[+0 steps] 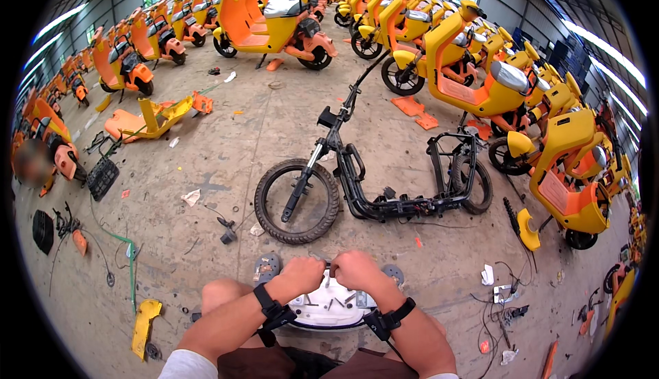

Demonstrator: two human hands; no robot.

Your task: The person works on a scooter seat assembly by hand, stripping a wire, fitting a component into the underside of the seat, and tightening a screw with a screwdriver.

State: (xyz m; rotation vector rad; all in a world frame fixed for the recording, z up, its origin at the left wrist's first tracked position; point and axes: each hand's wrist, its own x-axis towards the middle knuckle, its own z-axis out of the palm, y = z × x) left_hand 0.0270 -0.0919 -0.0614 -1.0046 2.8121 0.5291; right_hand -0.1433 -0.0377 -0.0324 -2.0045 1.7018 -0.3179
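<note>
My left hand and my right hand are nearly touching, knuckles up, above a white rounded tray-like panel between my knees. Both are closed. What the fingers hold, if anything, is hidden; a small pale piece shows at the gap between them. Several small dark metal pieces, like bolts or pins, lie on the white panel. Beyond my hands stands a stripped black scooter frame with its front wheel turned to the left.
Rows of orange and yellow scooters stand behind and to the right. Removed yellow and orange body panels lie at left. Cables and a yellow panel are on the right floor. A yellow piece lies lower left.
</note>
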